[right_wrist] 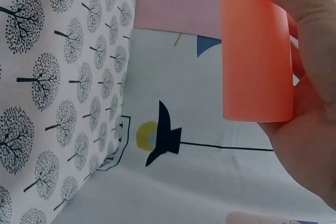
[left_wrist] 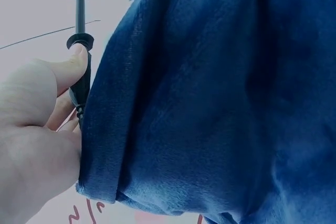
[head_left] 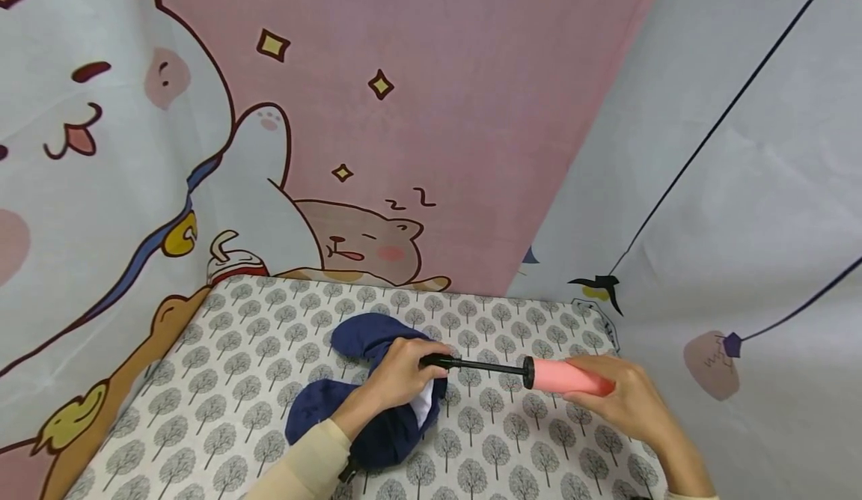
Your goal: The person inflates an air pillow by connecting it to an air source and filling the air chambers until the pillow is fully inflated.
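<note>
A hand pump (head_left: pixel 555 377) with a coral barrel and a black rod stretches between the two hands, its rod drawn out. My right hand (head_left: pixel 622 395) grips the coral barrel (right_wrist: pixel 257 51) around its far end. The black end piece (left_wrist: pixel 81 72) of the pump is pinched in my left hand (head_left: pixel 402 373), thumb on top. Under and beside that hand lies a navy plush U-shaped neck pillow (head_left: pixel 367 440), with a white patch (head_left: pixel 423 404) showing at its edge. In the left wrist view the pillow fills the right side, close against the black tip.
A cloth with a grey tree print (head_left: pixel 471 433) covers the table. A pink cartoon curtain (head_left: pixel 471 111) rises behind, with a white one (head_left: pixel 741 186) on the right. A small black clip (head_left: pixel 349 471) pokes out at the pillow's near edge.
</note>
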Available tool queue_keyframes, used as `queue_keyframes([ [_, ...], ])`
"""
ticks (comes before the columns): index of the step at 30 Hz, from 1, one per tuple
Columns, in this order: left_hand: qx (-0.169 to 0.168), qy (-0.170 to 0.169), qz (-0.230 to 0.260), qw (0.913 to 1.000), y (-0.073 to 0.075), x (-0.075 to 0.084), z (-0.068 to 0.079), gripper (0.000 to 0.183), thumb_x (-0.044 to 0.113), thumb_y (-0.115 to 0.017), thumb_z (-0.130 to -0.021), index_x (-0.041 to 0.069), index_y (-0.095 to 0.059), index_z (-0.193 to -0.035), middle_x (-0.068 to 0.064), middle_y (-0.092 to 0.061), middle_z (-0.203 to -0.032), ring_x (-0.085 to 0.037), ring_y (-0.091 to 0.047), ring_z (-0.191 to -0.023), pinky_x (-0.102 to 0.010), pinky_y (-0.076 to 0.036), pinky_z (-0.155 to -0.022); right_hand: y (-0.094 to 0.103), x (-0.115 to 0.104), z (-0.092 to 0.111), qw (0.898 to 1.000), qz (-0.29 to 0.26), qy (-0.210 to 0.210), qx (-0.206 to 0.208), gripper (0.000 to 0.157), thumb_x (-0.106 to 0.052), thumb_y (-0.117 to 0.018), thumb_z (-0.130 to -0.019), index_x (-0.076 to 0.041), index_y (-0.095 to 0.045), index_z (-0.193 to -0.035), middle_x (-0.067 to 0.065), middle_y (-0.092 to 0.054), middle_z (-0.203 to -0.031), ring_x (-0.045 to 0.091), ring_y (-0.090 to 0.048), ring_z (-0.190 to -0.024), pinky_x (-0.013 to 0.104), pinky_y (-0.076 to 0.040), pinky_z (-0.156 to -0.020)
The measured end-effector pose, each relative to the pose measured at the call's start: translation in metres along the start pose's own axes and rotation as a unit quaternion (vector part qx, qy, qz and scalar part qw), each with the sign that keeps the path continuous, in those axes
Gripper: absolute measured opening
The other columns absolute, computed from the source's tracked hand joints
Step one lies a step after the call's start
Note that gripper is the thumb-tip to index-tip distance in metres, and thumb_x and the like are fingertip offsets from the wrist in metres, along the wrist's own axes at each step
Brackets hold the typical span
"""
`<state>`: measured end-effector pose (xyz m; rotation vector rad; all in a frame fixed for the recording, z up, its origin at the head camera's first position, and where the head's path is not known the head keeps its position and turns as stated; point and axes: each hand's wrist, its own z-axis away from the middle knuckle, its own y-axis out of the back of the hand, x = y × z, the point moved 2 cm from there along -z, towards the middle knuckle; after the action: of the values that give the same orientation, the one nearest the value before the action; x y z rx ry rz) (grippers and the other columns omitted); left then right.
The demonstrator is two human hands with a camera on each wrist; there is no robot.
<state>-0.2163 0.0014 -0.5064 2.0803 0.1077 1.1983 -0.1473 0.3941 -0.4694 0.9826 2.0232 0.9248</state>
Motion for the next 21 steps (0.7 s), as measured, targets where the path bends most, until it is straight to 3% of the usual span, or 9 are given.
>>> queue_keyframes([
  [4, -0.005, -0.006, -0.001, 1.0000, -0.004, 0.000, 0.000, 0.034, 0.015, -0.084, -0.102, 0.014, -0.082, -0.136, -0.013, -0.084, -0.133, 0.004, -0.041, -0.053, -0.018, -0.042, -0.063, -0.011, -0.011, -0.004, 1.000, -0.004, 0.007, -0.005, 0.059, -0.030, -0.111, -0.067, -0.026, -0.088, -0.122, -0.007, -0.088, -0.115, 0.020, -0.082, -0.101, 0.034, -0.062, -0.091],
  [7, -0.006, -0.014, -0.004, 0.9999, -0.008, 0.002, 0.000, 0.033, 0.017, -0.085, -0.102, 0.014, -0.083, -0.135, -0.012, -0.084, -0.133, 0.005, -0.050, -0.061, -0.018, -0.047, -0.068, -0.025, -0.024, -0.010, 1.000, -0.008, 0.022, -0.005, 0.058, -0.031, -0.110, -0.068, -0.023, -0.088, -0.121, -0.006, -0.088, -0.114, 0.021, -0.082, -0.099, 0.043, -0.065, -0.087],
  [10, 0.002, -0.023, -0.011, 0.9997, -0.011, 0.004, -0.001, 0.032, 0.018, -0.086, -0.101, 0.013, -0.084, -0.133, -0.011, -0.085, -0.130, 0.005, -0.059, -0.073, -0.018, -0.051, -0.073, -0.036, -0.036, -0.015, 0.999, -0.012, 0.033, 0.010, 0.059, -0.027, -0.110, -0.065, -0.019, -0.088, -0.120, -0.003, -0.089, -0.112, 0.021, -0.082, -0.096, 0.041, -0.064, -0.084],
  [15, 0.023, -0.042, -0.031, 0.9984, -0.012, 0.008, -0.004, 0.032, 0.017, -0.088, -0.098, 0.012, -0.085, -0.129, -0.010, -0.086, -0.124, -0.003, -0.066, -0.079, -0.019, -0.050, -0.074, -0.049, -0.051, -0.023, 0.998, -0.022, 0.044, 0.039, 0.059, -0.023, -0.111, -0.062, -0.016, -0.089, -0.116, 0.001, -0.089, -0.110, 0.021, -0.083, -0.094, 0.039, -0.064, -0.080],
  [21, 0.016, -0.043, -0.042, 0.9980, -0.011, 0.008, -0.005, 0.034, 0.016, -0.088, -0.098, 0.012, -0.084, -0.131, -0.010, -0.086, -0.127, -0.009, -0.073, -0.087, -0.019, -0.050, -0.075, -0.059, -0.062, -0.028, 0.998, -0.015, 0.052, 0.036, 0.056, -0.029, -0.110, -0.065, -0.014, -0.088, -0.115, 0.003, -0.089, -0.108, 0.022, -0.083, -0.093, 0.039, -0.065, -0.079],
])
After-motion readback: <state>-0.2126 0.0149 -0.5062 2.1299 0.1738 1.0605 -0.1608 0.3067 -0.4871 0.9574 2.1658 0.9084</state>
